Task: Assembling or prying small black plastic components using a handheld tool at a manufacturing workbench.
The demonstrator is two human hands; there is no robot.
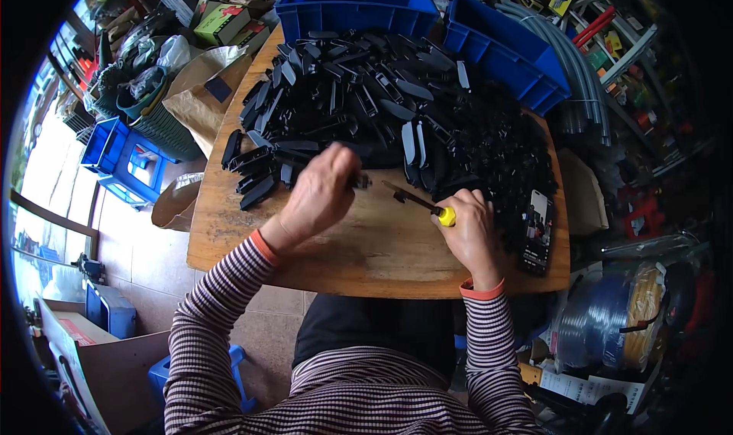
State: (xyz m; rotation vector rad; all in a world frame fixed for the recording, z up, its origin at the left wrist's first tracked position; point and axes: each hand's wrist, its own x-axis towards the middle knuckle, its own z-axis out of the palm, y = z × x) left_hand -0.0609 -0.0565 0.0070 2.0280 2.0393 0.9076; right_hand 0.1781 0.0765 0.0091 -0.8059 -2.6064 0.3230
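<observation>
A wooden tabletop carries a broad heap of black plastic parts, with the left grip and right grip over its bare near part. The right is wrapped around a yellow-handled tool, its dark shaft angled up and left; the left pinches a small dark piece, blurred and partly hidden, just beyond the shaft's tip. Good handling likely means bracing that piece firmly, fingertips clear of the shaft's line.
</observation>
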